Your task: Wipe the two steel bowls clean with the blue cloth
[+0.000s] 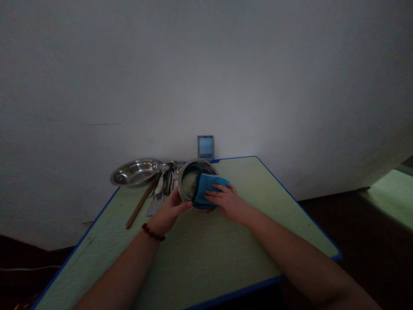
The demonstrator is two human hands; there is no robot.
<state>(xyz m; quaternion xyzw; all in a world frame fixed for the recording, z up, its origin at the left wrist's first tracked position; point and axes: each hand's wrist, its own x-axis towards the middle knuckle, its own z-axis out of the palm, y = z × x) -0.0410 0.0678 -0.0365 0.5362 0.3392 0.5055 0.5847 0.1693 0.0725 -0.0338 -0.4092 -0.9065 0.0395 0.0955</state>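
Observation:
A round steel bowl point(189, 181) is tilted toward me near the far middle of the green table point(200, 249). My left hand point(169, 213) grips its lower left rim, thumb on the edge. My right hand point(227, 200) presses a blue cloth point(206, 187) into the bowl's right side, fingers laid flat over the cloth. A dark red bead bracelet sits on my left wrist.
A shallow steel plate point(135, 171) lies at the far left corner. Beside it are several spoons and utensils point(164, 183) and a wooden stick point(140, 204). A small box point(205, 147) stands against the white wall. The table has a blue edge; dark floor lies to the right.

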